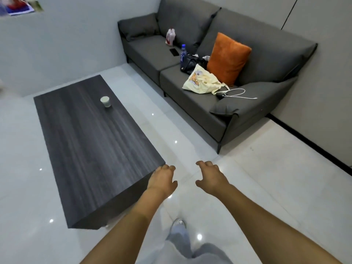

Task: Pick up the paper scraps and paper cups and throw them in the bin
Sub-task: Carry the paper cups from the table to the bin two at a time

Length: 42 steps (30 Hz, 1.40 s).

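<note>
A white paper cup (105,101) stands upright on the far part of the dark wooden coffee table (85,141). My left hand (162,179) hovers over the table's near right corner, fingers loosely curled, holding nothing. My right hand (210,177) hangs over the floor just to the right of it, also loosely curled and empty. Both hands are far from the cup. No bin and no paper scraps are in view.
A grey sofa (190,103) runs along the right, carrying an orange cushion (227,58), a cream tote bag (202,80), a black bag, a blue bottle (183,55), a phone and a white cable. Glossy white floor (257,178) surrounds the table. My legs show at the bottom.
</note>
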Motion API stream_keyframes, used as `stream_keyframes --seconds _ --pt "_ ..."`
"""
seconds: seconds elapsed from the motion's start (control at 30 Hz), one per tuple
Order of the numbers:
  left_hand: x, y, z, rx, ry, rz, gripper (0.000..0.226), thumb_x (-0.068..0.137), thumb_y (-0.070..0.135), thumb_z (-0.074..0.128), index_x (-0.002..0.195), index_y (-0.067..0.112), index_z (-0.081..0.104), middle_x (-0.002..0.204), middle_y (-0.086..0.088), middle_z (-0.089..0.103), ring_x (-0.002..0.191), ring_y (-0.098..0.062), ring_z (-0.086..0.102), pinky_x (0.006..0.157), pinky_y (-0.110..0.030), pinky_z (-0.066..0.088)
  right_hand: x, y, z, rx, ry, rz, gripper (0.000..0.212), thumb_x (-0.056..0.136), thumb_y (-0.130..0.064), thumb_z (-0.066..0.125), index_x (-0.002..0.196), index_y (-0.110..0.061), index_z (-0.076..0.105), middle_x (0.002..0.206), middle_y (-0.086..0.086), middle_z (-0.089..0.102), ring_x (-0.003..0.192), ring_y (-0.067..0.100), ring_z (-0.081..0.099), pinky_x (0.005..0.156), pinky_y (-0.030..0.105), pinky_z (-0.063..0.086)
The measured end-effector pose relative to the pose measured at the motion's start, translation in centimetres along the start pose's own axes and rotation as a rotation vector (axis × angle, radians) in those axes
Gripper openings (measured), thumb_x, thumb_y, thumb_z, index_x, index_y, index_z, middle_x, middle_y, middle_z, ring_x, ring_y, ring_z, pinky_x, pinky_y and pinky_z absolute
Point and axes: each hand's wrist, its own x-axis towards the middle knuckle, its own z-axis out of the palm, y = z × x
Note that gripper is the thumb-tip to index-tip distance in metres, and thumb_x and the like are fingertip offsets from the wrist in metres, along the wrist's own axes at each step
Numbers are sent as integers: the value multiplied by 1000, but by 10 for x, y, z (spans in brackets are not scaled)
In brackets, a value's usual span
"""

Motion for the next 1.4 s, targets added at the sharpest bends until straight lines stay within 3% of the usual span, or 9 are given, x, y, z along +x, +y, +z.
stream_keyframes --seconds 0.5,0.8,1.07,1.4 --pt "283 3 -99 -82 56 -197 47 92 28 52 136 13 43 131 -7 51 123 -24 44 101 -33 40 317 -8 -160 -162 -117 -218 68 88 -22 60 147 -22 26 144 7 36 128 28 37 97 38 44" --pt "405 -15 -164 -192 143 -419 47 92 31 53 135 14 43 133 -6 49 122 -24 45 100 -35 41 474 -63 -223 -285 -250 -406 70 88 -23 61 148 -23 26 146 7 36 130 28 37 99 39 45" --pt "474 -111 -207 -284 115 -637 47 91 32 52 133 15 44 132 -6 49 124 -24 43 99 -34 39 590 -171 -218 -343 -377 -573 69 86 -19 59 147 -24 26 144 5 36 128 27 37 97 38 44" --pt "530 -258 -292 -389 197 -878 45 92 32 52 132 13 45 132 -7 48 124 -25 42 96 -36 40 706 -343 -215 -398 -429 -763 67 88 -22 62 146 -22 28 144 6 37 129 28 38 99 37 44"
